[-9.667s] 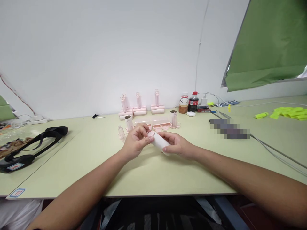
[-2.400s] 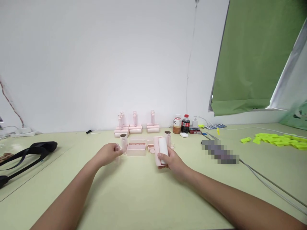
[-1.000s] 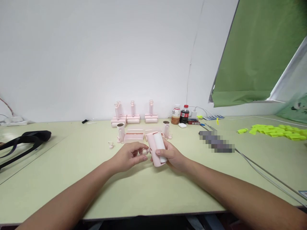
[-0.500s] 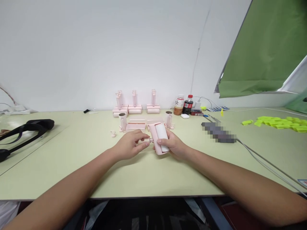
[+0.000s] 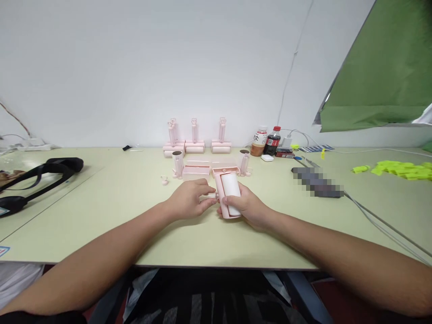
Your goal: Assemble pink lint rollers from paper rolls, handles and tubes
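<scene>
My right hand is wrapped round a pink lint roller head, its thumb lying across the white sticky roll. My left hand pinches a clear handle whose end meets the left side of the pink head; whether it is locked in cannot be seen. Just behind, pink and clear covers lie on the table. Two clear handle tubes with dark round ends stand either side of them. A small pink end piece lies to the left.
Against the wall stand several pink lint rollers with upright handles. Right of them are a juice bottle and a cola bottle. Yellow-green pieces and a blurred dark object lie right; a black strapped item lies left.
The view has shifted slightly, so the scene sits higher and further right. The lint roller head has turned a little more upright, with the handle end still against its side.
</scene>
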`<state>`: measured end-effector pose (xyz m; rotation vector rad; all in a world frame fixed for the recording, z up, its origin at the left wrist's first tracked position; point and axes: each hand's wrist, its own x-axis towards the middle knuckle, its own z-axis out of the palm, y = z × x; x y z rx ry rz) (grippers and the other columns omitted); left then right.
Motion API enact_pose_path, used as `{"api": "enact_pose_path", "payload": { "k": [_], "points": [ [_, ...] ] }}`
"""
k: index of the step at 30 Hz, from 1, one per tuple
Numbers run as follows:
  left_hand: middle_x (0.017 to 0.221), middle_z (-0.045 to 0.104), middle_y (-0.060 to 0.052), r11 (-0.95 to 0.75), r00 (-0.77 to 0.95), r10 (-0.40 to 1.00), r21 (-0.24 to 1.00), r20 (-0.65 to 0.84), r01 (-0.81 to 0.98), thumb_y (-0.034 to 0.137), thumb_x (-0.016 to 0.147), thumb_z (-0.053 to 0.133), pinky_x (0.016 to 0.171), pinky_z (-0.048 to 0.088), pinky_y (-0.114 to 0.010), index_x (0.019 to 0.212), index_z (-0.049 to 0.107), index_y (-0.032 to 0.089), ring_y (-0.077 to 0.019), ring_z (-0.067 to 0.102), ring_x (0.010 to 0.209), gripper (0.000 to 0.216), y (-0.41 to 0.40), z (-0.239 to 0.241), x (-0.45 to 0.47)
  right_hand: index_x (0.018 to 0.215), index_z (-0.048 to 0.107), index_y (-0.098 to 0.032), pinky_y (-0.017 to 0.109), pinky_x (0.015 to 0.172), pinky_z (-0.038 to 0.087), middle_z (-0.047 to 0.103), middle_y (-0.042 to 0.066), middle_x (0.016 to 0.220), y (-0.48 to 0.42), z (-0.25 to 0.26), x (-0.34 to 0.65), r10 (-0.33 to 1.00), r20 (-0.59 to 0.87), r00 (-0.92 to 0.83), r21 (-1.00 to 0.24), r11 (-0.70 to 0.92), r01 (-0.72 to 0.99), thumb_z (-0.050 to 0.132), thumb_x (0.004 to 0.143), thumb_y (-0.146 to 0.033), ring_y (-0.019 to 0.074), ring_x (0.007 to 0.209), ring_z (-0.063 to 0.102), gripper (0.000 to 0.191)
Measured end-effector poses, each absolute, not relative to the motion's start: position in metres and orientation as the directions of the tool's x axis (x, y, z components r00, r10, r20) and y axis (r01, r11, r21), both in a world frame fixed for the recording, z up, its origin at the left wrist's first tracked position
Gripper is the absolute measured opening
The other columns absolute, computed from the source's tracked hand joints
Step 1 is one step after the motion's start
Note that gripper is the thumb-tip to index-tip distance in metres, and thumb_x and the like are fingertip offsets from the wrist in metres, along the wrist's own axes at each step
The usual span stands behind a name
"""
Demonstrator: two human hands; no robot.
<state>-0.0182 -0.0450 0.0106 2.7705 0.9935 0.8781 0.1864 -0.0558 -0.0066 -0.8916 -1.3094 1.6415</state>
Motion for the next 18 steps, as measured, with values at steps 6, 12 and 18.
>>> {"api": "enact_pose_path", "payload": {
  "k": [6, 12, 18],
  "points": [
    [0.072, 0.057, -0.001, -0.789, 0.520, 0.600, 0.344, 0.608, 0.509, 0.037, 0.083, 0.060, 0.056, 0.040, -0.025, 0.086, 0.057, 0.018, -0.0119, 0.050, 0.060, 0.019, -0.049, 0.006, -0.015, 0.099, 0.053, -0.015, 0.036, 0.064, 0.056, 0.070, 0.006, 0.076, -0.058, -0.002, 0.190, 0.814, 0.050, -0.578, -0.970, -0.097, -0.221, 0.076, 0.069, -0.033, 0.0221, 0.067, 0.070, 0.041],
    [0.082, 0.056, -0.001, -0.817, 0.540, 0.577, 0.422, 0.613, 0.393, 0.044, 0.081, 0.062, 0.062, 0.044, -0.027, 0.091, 0.049, 0.020, -0.0133, 0.050, 0.068, 0.029, -0.042, 0.011, -0.017, 0.116, 0.053, -0.018, 0.047, 0.086, 0.052, 0.072, 0.010, 0.100, -0.057, 0.005, 0.197, 0.579, 0.111, -0.808, -0.930, -0.225, -0.290, 0.073, 0.071, -0.049, 0.0256, 0.089, 0.070, 0.058],
    [0.084, 0.063, -0.006, -0.439, 0.077, 0.781, 0.457, 0.619, 0.774, 0.044, 0.091, 0.040, 0.068, 0.044, -0.030, 0.087, 0.055, 0.019, -0.0180, 0.057, 0.076, 0.030, -0.017, 0.038, -0.059, 0.114, 0.058, -0.023, 0.052, 0.093, 0.046, 0.066, 0.012, 0.115, -0.052, 0.019, 0.204, 0.744, 0.115, -0.658, -0.908, -0.189, -0.373, 0.032, 0.074, -0.087, 0.0286, 0.101, 0.065, 0.080]
  ]
}}
